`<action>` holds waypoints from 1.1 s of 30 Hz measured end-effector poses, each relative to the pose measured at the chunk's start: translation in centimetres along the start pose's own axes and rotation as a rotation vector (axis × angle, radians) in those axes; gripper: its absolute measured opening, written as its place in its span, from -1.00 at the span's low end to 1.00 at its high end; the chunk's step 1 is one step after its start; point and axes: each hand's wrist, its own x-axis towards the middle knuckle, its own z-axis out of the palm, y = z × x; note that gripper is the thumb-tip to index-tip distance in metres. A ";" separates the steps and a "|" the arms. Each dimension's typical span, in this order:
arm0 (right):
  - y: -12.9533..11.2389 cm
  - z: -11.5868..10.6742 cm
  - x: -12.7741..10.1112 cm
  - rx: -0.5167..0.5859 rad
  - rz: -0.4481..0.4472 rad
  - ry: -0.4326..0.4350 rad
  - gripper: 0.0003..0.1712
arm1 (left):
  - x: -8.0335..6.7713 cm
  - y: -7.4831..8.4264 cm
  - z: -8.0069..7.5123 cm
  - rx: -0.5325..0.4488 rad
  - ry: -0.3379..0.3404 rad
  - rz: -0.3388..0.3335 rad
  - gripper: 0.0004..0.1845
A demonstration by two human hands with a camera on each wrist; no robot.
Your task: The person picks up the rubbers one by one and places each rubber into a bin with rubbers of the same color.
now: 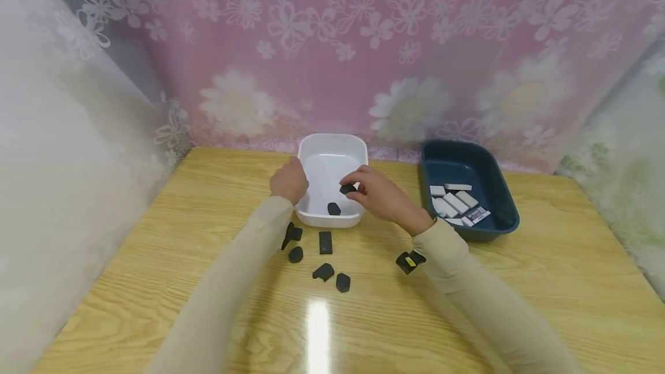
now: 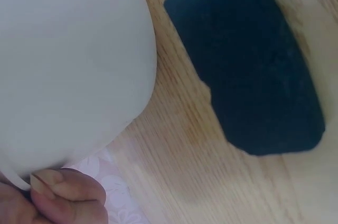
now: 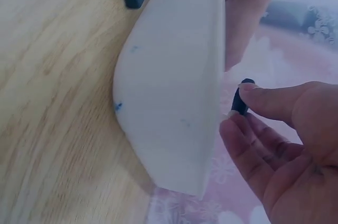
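my right hand [image 1: 381, 195] pinched a small black piece [image 1: 347, 189] between thumb and fingertips, held just over the open white tub [image 1: 358, 149]; in the right wrist view the same piece [image 3: 241, 97] sat at the very tips, thumb on top, other fingers spread loosely below; i judged it light, stiff and a bit smooth, so a narrow pinch across its short sides looked enough, and a drop would hardly hurt it; my left hand [image 1: 288, 180] gripped the tub's left rim, its fingertip [image 2: 63, 192] curled at the thin edge; the tub looked light plastic and prone to slide, so that hold seemed useful; one black piece inside [image 1: 334, 209] lay near the tub's front wall; outward, more loose black pieces [image 1: 325, 242] lay scattered on the wooden table [image 1: 519, 281] just in front of the tub, one with a yellow mark [image 1: 409, 261] beside my right sleeve; a dark blue tray [image 1: 506, 189] with white blocks [image 1: 455, 202] stood well to the right; nothing stood between the pinch and the tub
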 end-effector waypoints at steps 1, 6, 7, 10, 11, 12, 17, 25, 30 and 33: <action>0.1 0.2 0.3 -0.010 0.007 -0.004 -0.68 | -0.1 0.0 -0.1 -0.001 -0.003 -0.004 -0.59; 0.6 0.7 0.9 -0.048 0.013 -0.017 -0.69 | -0.3 0.1 -0.2 -0.005 -0.002 -0.001 -0.62; 0.7 0.7 1.0 -0.060 0.006 -0.024 -0.70 | -0.3 0.1 -0.1 -0.006 0.000 0.001 -0.63; 0.9 0.8 1.0 -0.097 -0.005 -0.045 -0.70 | 0.0 0.1 0.0 -0.005 0.008 0.014 -0.62; 0.9 0.8 1.1 -0.109 -0.006 -0.053 -0.70 | 0.1 0.0 0.0 -0.004 0.012 0.018 -0.61; 0.9 0.8 1.1 -0.117 -0.005 -0.060 -0.70 | 0.1 0.1 0.0 -0.003 0.013 0.020 -0.61; 0.8 0.9 1.4 -0.122 0.036 -0.088 -0.69 | -0.1 0.1 -0.2 0.000 0.007 0.006 -0.59; 0.6 1.0 1.5 -0.105 0.091 -0.100 -0.68 | -0.3 0.1 -0.2 -0.001 -0.008 -0.005 -0.58; 0.5 0.8 1.5 -0.084 0.105 -0.107 -0.68 | -0.1 0.1 0.0 -0.004 -0.008 0.000 -0.59; 0.6 0.7 1.2 -0.071 0.047 -0.085 -0.71 | 0.0 -0.2 0.0 -0.011 0.002 0.000 -0.61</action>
